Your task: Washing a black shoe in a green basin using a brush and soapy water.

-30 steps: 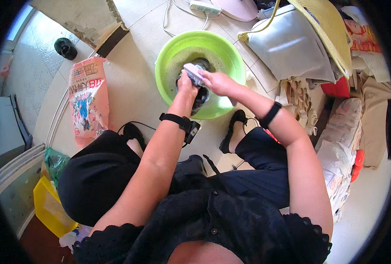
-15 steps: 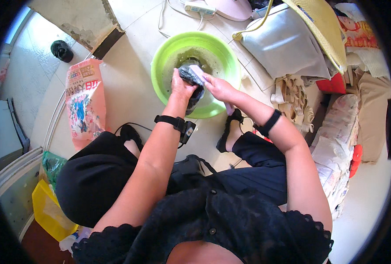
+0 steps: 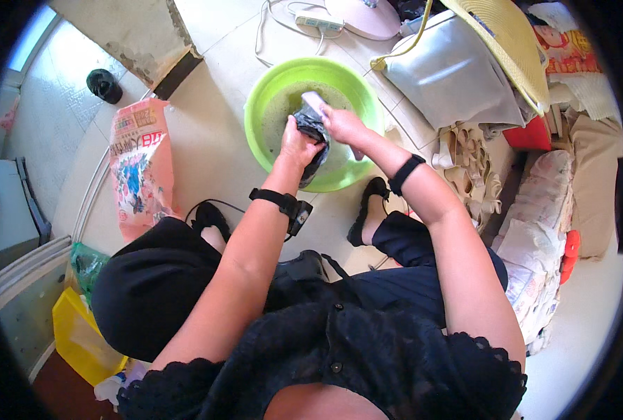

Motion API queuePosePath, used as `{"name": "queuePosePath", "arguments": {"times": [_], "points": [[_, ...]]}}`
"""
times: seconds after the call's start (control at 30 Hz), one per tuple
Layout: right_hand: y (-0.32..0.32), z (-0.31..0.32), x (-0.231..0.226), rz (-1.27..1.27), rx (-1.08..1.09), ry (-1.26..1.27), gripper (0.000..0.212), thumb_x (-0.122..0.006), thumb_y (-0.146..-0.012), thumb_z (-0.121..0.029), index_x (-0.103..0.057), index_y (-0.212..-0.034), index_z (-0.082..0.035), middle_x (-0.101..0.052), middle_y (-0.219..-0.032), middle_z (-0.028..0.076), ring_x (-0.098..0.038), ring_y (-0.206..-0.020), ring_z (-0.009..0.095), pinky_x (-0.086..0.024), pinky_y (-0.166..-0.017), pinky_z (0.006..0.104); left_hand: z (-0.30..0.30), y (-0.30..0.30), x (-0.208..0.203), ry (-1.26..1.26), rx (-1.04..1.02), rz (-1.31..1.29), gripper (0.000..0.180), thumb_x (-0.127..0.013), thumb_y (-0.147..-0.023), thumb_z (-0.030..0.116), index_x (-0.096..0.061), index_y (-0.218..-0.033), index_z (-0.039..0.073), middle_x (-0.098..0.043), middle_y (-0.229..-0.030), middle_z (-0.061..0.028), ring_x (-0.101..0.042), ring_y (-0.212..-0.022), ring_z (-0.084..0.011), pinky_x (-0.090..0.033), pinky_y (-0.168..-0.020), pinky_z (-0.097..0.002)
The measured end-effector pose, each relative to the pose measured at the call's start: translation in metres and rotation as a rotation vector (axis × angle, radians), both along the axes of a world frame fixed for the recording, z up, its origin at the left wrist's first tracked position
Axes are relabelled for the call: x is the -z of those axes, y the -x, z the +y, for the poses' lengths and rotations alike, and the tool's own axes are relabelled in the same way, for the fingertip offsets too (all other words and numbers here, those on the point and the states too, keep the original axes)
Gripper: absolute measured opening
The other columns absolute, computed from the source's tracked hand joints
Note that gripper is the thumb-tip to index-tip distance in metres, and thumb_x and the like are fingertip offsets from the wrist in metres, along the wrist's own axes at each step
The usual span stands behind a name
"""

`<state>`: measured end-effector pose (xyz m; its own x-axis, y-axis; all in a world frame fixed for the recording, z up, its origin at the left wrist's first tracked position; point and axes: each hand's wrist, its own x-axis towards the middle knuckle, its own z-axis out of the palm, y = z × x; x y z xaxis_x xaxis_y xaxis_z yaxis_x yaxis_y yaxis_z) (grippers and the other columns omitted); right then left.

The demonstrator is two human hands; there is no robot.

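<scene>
While left hand point(image 3: 300, 147) grips dark item point(image 3: 314, 131) | right hand point(image 3: 345, 127), angled inward, clasps pale brush point(image 3: 314, 103)

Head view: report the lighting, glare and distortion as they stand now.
In the head view, a black fisheye border cuts off the corners; in the head view, bright light whitens the floor at lower right and a pale sheen lies on the silvery bag; in the head view, the dark item in the left hand shows little detail.

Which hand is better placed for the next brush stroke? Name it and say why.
Probably the right hand: it holds the pale brush over the green basin, while the left hand holds the dark item.
</scene>
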<state>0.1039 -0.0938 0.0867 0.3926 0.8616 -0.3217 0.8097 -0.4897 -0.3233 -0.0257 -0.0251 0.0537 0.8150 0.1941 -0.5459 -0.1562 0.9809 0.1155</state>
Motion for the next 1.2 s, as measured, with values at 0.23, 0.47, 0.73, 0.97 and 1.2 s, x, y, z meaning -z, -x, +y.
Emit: {"name": "queuePosePath", "arguments": {"times": [0.23,0.47,0.73,0.97,1.2], "points": [[0.052,-0.008,-0.069,0.212,-0.153,0.044,0.048,-0.04,-0.09,-0.028,-0.036,-0.135,-0.015,-0.058,-0.107,0.024,-0.057,-0.094,0.04,-0.044,-0.085,0.0445,0.01,0.006,-0.006,0.083,-0.187,-0.07,0.084,-0.016,-0.081,0.074,-0.027,-0.138,0.013,-0.035,-0.136,-0.0174,-0.035,-0.125,-0.0357,-0.024,-0.1,-0.0605],[0.021,-0.051,-0.093,0.114,-0.235,0.128,0.048,-0.041,-0.089,-0.029,-0.035,-0.136,-0.018,-0.061,-0.093,0.023,-0.06,-0.083,0.038,-0.047,-0.077,0.0461,0.004,0.002,-0.004,0.132,-0.093,0.053,0.074,-0.016,-0.088,0.064,-0.03,-0.136,0.009,-0.036,-0.136,-0.0176,-0.035,-0.125,-0.0352,-0.024,-0.101,-0.0594],[-0.001,0.002,-0.08,0.183,-0.375,0.019,0.045,-0.04,-0.089,-0.031,-0.04,-0.133,-0.018,-0.059,-0.104,0.023,-0.058,-0.09,0.039,-0.045,-0.082,0.0455,-0.015,-0.009,-0.003,-0.064,-0.049,0.327,0.04,-0.037,-0.09,0.029,-0.042,-0.125,0.009,-0.048,-0.123,-0.0137,-0.046,-0.113,-0.0294,-0.031,-0.096,-0.0573],[-0.067,0.016,-0.04,-0.066,-0.334,0.2,0.045,-0.043,-0.088,-0.033,-0.043,-0.13,-0.014,-0.06,-0.106,0.019,-0.059,-0.094,0.036,-0.045,-0.084,0.0443,-0.044,-0.032,-0.003,-0.89,0.294,0.54,0.045,-0.049,-0.082,0.033,-0.06,-0.099,-0.006,-0.06,-0.095,-0.0194,-0.055,-0.092,-0.0255,-0.039,-0.085,-0.0331],[0.023,0.031,-0.104,0.164,-0.527,0.231,0.044,-0.046,-0.087,-0.03,-0.048,-0.126,-0.009,-0.059,-0.107,0.021,-0.057,-0.096,0.037,-0.044,-0.085,0.0424,-0.035,-0.032,0.021,-1.549,0.666,0.555,0.053,-0.039,-0.088,0.039,-0.058,-0.106,-0.007,-0.058,-0.09,-0.0339,-0.056,-0.096,-0.0423,-0.039,-0.091,-0.0435]]}}
